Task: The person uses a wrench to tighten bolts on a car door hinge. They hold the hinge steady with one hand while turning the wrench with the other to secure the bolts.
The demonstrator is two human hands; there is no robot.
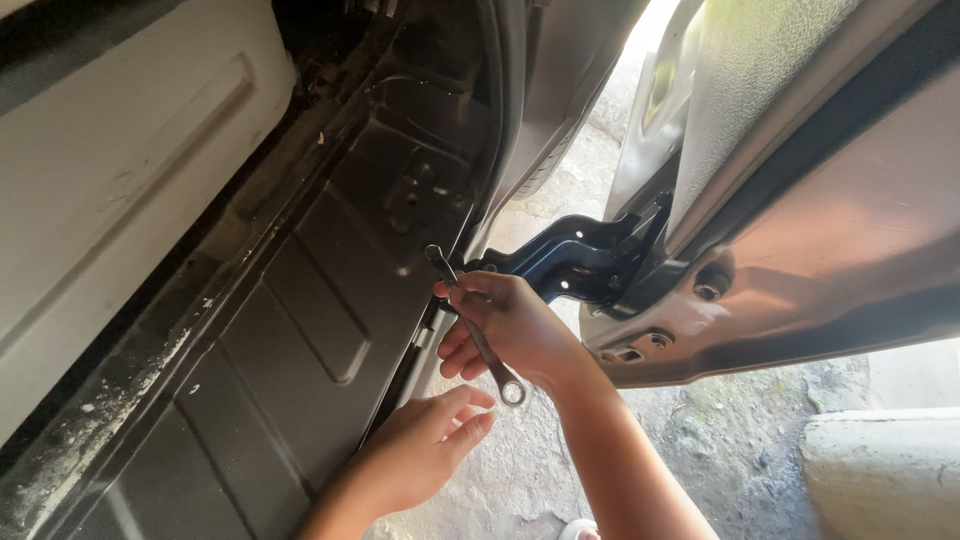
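— What is hard to make out?

— The dark gap at the top of the bare metal floor [270,330], and the wrench's [476,326] upper end against it.

— The setting?

— A stripped vehicle floor, black hinge bracket [575,262], open door [800,220], concrete ground [730,440] below.

— The hands?

— The left hand [415,455] rests open on the sill, fingers loose. The right hand [505,325], just above, grips the wrench mid-shaft, ring end hanging between both.

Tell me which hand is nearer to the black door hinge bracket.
Right. The right hand, holding a wrench, is just left of the black door hinge bracket, almost touching. The left hand is lower, by the door sill.
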